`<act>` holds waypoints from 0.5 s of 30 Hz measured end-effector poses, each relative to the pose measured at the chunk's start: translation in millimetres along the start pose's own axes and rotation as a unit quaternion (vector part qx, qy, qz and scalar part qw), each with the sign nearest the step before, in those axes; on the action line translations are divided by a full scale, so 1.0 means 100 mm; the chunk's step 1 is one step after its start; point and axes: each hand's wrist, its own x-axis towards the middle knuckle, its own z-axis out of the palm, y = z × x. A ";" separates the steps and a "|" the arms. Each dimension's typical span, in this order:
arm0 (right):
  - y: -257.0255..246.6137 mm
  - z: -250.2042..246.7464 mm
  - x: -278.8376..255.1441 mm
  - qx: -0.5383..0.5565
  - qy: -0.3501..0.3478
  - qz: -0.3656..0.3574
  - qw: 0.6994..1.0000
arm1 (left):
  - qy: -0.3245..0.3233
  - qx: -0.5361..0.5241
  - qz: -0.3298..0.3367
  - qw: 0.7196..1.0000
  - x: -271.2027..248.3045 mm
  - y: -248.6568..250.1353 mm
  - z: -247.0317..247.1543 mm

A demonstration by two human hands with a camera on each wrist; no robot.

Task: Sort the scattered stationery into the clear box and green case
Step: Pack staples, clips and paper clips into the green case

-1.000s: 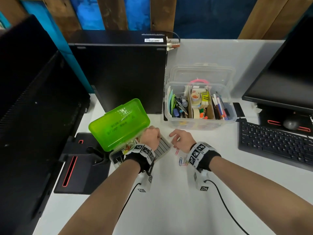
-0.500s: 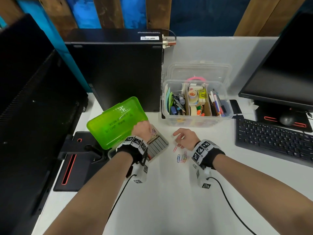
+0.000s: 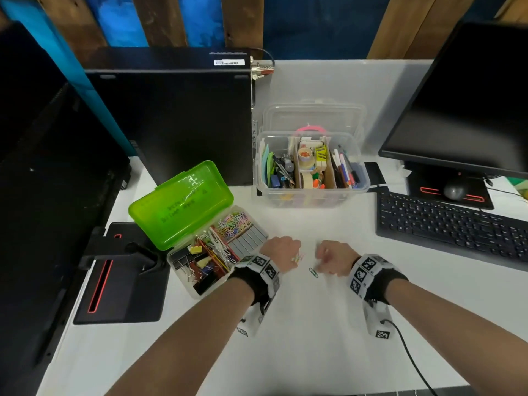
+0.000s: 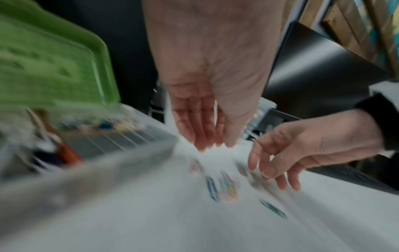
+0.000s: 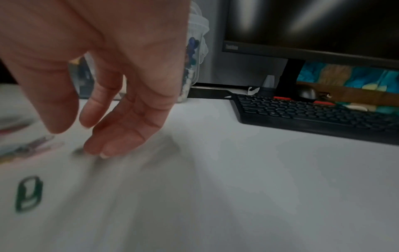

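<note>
Two hands hover over a white desk [image 3: 314,338]; the left hand [image 4: 207,109], fingers straight and together, and the right hand [image 5: 121,95], loosely spread, hold nothing; only the wrist views show this; loose paper clips [image 4: 224,185] lie beneath; the open green case [image 3: 183,204] sits left; the clear box [image 3: 311,192] stands farther right.

Two hands [image 3: 281,250] [image 3: 333,257]; one green case [image 3: 183,204]; one clear box [image 3: 311,192]; one green paper clip [image 3: 313,272] lying apart; two monitors [image 3: 468,110] [image 3: 37,167]; one keyboard [image 3: 448,224].

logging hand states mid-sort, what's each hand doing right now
Left hand: open, fingers straight, pointing down at the loose paper clips, holding nothing.
Right hand: open, fingers loosely curled above the desk, holding nothing visible.
</note>
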 end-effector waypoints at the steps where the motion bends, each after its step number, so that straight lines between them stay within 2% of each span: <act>1: 0.03 0.03 -0.03 -0.023 0.010 0.006 1.000 | -0.022 0.004 -0.011 1.000 0.03 0.04 0.04; 3: 0.09 0.12 -0.08 -0.041 0.013 0.024 0.999 | -0.039 0.001 -0.044 0.998 0.07 0.07 0.10; 5: 0.12 0.23 -0.08 -0.022 0.022 0.031 0.999 | -0.018 -0.011 -0.073 0.997 0.11 0.08 0.14; 10: -0.03 0.39 0.05 -0.069 0.096 -0.016 0.993 | 0.027 -0.029 -0.091 0.995 0.16 0.03 0.21; 15: -0.10 0.38 0.17 -0.114 0.076 -0.040 0.990 | 0.017 -0.037 -0.093 0.995 0.17 0.01 0.20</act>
